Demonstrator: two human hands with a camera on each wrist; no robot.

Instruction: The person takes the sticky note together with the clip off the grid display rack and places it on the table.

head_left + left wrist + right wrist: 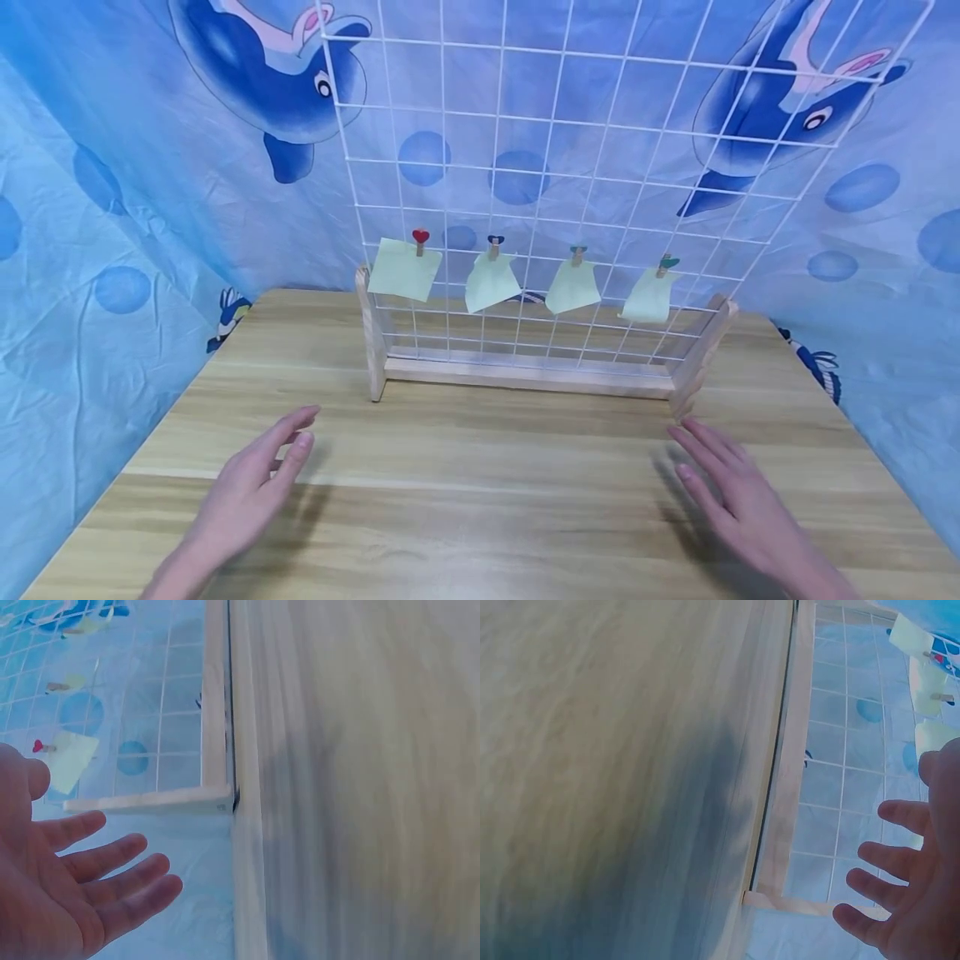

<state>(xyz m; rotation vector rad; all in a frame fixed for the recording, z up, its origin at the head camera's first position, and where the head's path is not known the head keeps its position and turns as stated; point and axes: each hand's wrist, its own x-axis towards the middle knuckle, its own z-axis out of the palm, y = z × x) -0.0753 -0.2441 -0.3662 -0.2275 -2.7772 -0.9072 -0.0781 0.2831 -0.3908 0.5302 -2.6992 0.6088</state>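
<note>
Over the left part of the table, my left hand (243, 492) hovers with loosely extended fingers and holds nothing. My right hand (742, 500) is likewise spread and holds nothing, close to the right foot of the stand. A white wire grid (525, 187) stands upright in a wooden stand (525, 375). Along its lower part hang pale green paper notes: one under a red heart clothespin (420, 240), one under a dark blue heart clothespin (494, 244), one under a teal heart clothespin (577, 254) and one under a green heart clothespin (664, 265).
The wooden tabletop (480, 500) spreads in front of the stand. Behind and at both sides hangs a blue cloth (97, 350) printed with dolphins and bubbles. The stand's left foot (371, 342) and right foot (701, 354) jut forward.
</note>
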